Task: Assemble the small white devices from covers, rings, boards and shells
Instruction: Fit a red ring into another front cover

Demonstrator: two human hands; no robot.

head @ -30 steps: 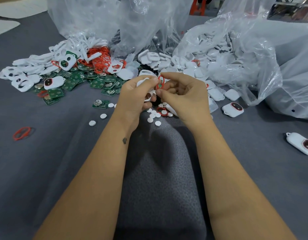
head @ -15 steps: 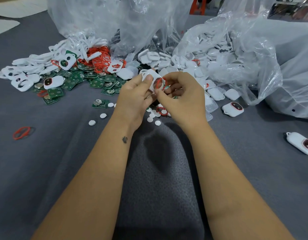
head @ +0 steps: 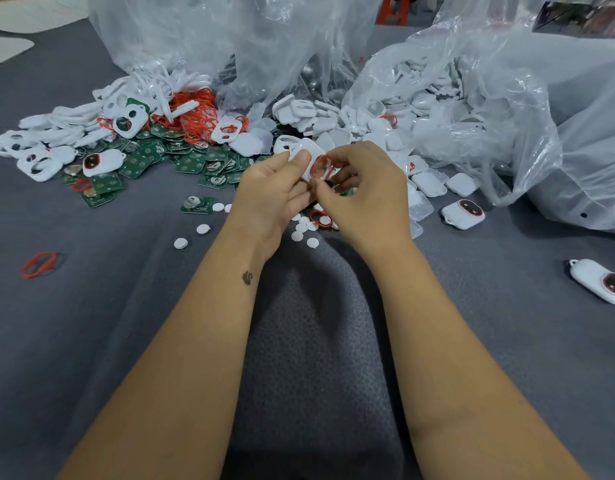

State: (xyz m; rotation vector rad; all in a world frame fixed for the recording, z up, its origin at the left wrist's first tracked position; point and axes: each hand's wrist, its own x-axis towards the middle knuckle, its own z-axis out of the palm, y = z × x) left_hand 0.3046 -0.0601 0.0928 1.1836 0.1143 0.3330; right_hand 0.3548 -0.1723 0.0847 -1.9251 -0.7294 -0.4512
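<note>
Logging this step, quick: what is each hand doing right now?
Left hand: holding a white cover.
Right hand: pinching a red ring against that cover.

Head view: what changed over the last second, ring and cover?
The red rubber ring, first pinched upright between the fingertips, now lies against the opening of the white plastic cover. The left hand turned the cover face-up; the right hand presses the ring in. Parts piles and finished devices unchanged.

Single head view, looking forward-down, close over grey table point(head: 91, 323).
</note>
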